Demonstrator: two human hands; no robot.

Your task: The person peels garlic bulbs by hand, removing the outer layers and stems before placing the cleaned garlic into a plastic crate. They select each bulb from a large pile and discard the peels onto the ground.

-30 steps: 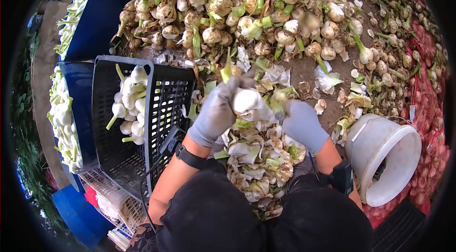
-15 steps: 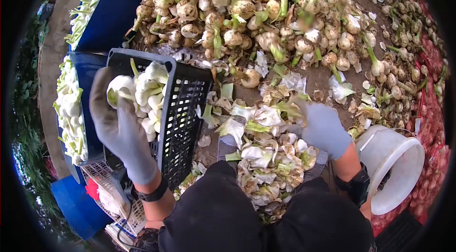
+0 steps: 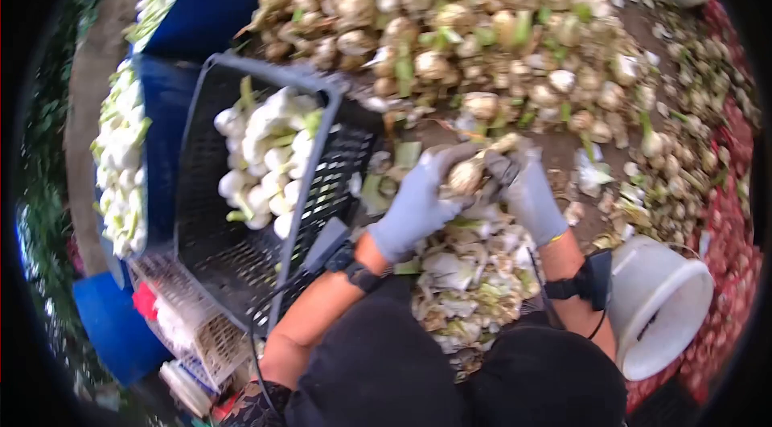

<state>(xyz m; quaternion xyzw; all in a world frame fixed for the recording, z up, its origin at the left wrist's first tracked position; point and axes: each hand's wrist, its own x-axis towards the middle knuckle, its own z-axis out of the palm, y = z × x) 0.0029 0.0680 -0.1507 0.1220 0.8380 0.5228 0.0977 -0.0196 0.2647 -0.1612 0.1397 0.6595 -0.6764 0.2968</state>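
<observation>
A brownish, soil-stained garlic bulb (image 3: 466,176) with a short stem is held in front of my knees. My left hand (image 3: 422,202), in a grey glove, is closed around its left side. My right hand (image 3: 531,194), also gloved, has its fingers curled against the bulb's right side near the stem; blur hides the fingertips' detail. Beneath both hands lies a heap of peeled garlic skins (image 3: 462,270). To the left, a tilted black plastic crate (image 3: 322,178) contains cleaned white garlic bulbs (image 3: 273,145).
A large pile of unpeeled garlic (image 3: 434,25) spreads ahead. Blue containers (image 3: 169,162) with white garlic stand at left, near a blue bucket (image 3: 121,326). A white bucket (image 3: 663,306) lies tilted at right, beside red mesh sacks (image 3: 736,226).
My left hand has left the white garlic in the crate and come right to the soiled bulb. My right hand has moved up slightly to meet it. The view has shifted.
</observation>
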